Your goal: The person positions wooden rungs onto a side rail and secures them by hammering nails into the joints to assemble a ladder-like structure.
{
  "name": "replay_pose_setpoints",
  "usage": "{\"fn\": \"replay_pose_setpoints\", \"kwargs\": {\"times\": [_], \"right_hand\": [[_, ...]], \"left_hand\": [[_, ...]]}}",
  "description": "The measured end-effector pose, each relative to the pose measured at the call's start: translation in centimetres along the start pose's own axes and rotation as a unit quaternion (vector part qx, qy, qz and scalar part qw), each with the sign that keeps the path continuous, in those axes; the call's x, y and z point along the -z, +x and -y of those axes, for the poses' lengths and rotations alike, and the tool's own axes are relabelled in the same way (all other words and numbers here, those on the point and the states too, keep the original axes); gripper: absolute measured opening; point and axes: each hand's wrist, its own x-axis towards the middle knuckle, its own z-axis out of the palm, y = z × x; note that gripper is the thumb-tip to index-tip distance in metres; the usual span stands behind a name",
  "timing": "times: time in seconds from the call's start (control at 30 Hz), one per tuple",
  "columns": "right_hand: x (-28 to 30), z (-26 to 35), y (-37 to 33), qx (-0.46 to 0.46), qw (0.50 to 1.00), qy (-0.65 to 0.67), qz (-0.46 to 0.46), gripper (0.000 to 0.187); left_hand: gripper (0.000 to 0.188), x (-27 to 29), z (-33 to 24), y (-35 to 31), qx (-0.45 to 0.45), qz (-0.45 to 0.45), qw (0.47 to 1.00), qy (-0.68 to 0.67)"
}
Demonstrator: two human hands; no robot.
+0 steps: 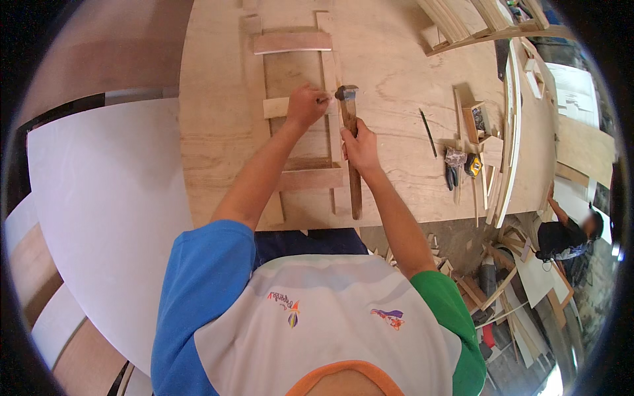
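A ladder-like wooden frame [326, 66] lies flat on a plywood worktable [221, 132], with slats laid across its two long rails. Over the middle slat [275, 108], close to the right rail, is my left hand [308, 107]. Its fingers are pinched together, and whatever small thing they may hold is too small to make out. My right hand [361, 146] grips a hammer [354, 191] partway along its wooden handle. The metal hammer head points away from me, just right of the left fingertips. A lower slat [310, 178] crosses the frame nearer to me.
Right of the hammer lie a pencil [428, 132], pliers [452, 177], a yellow-black tape measure [473, 165] and a small wooden box [477, 122]. Long wood strips [512, 145] line the table's right side. A person [564, 234] is beyond, past scrap wood [505, 290]. A white panel [109, 198] stands left.
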Motion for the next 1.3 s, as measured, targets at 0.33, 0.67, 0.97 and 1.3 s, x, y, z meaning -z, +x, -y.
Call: {"fn": "replay_pose_setpoints", "kwargs": {"times": [0.33, 0.67, 0.97, 1.3], "right_hand": [[0.1, -0.1, 0.1, 0.006, 1.000, 0.003, 0.020, 0.022], [-0.3, -0.8, 0.4, 0.040, 0.998, -0.040, 0.004, 0.020], [-0.1, -1.7, -0.1, 0.074, 0.996, -0.039, -0.008, 0.019], [0.3, -0.3, 0.1, -0.012, 0.999, -0.037, 0.019, 0.027]], "left_hand": [[0.011, 0.6, -0.8, 0.4, 0.023, 0.008, 1.000, -0.007], [0.009, 1.1, -1.0, 0.7, 0.010, 0.032, 0.999, -0.010], [0.007, 0.9, -1.3, 0.2, -0.011, 0.007, 1.000, 0.006], [0.006, 0.8, -0.8, 0.6, 0.002, 0.005, 1.000, 0.009]]}}
